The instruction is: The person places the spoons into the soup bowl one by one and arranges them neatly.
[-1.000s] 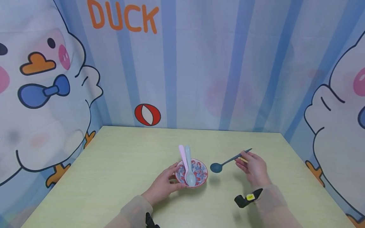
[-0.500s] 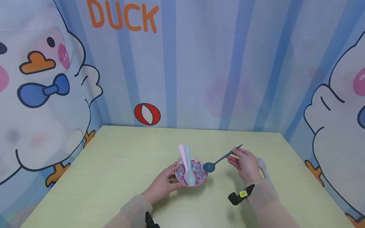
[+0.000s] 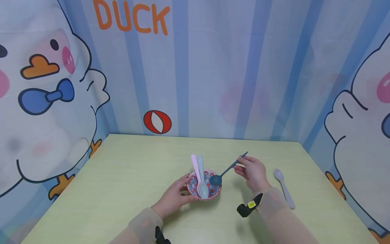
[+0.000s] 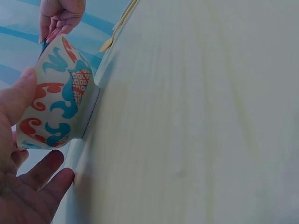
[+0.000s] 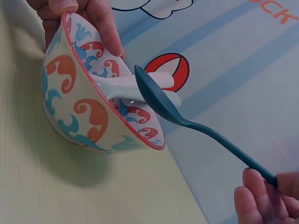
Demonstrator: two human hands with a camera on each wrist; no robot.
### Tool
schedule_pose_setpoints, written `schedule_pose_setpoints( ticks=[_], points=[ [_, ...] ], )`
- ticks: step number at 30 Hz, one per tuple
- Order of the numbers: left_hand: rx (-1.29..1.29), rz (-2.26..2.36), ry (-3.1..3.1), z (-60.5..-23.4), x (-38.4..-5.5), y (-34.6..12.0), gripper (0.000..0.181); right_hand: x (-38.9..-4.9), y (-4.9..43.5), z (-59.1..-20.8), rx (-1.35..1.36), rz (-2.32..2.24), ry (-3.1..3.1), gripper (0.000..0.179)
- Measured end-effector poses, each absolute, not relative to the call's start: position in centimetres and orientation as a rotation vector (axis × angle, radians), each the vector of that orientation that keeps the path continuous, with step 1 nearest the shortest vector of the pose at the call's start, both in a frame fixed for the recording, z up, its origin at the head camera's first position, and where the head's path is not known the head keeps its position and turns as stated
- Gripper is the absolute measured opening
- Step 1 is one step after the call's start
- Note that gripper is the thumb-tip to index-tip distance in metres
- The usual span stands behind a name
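Note:
A red-rimmed bowl [image 3: 215, 190] with a red and blue pattern is gripped at its left side by my left hand [image 3: 175, 196], thumb at the rim. In the right wrist view the bowl [image 5: 84, 102] looks slightly tilted, with a shadow below it. Inside lean a pink spoon [image 3: 195, 164] and a pale blue spoon [image 3: 200, 169], handles toward the back. My right hand [image 3: 254, 172] pinches a dark teal spoon [image 3: 228, 168] near its handle end. That spoon's head is over the bowl's right part, apart from the bowl's inside as far as the right wrist view shows.
A lavender spoon [image 3: 284, 187] lies on the pale table [image 3: 137, 169], right of my right forearm. Duck-printed cloth [image 3: 207, 67] stands behind the table and at both sides. Each wrist wears a black device [image 3: 248, 208].
My right hand has moved left, bringing the teal spoon from beside the bowl to over it. The lavender spoon has come into view from behind the right arm. The left hand stays put.

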State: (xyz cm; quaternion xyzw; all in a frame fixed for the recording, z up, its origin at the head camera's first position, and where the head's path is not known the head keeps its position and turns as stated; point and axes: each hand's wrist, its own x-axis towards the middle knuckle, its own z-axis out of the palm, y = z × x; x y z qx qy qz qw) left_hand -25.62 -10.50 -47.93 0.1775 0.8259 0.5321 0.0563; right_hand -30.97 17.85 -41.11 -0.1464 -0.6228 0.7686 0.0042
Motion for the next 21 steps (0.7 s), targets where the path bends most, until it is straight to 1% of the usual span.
schedule_pose_setpoints(
  ticks=[5,21],
  points=[
    [0.543,1.616,2.506,-48.1,-25.7,-10.5,0.079,-31.3,17.1,-41.1,-0.429,2.386,-2.017,0.038],
    [0.532,1.609,2.515,-48.2,-25.8,-10.6,0.079,-32.5,15.1,-40.7,-0.327,2.317,-2.213,0.033]
  ],
)
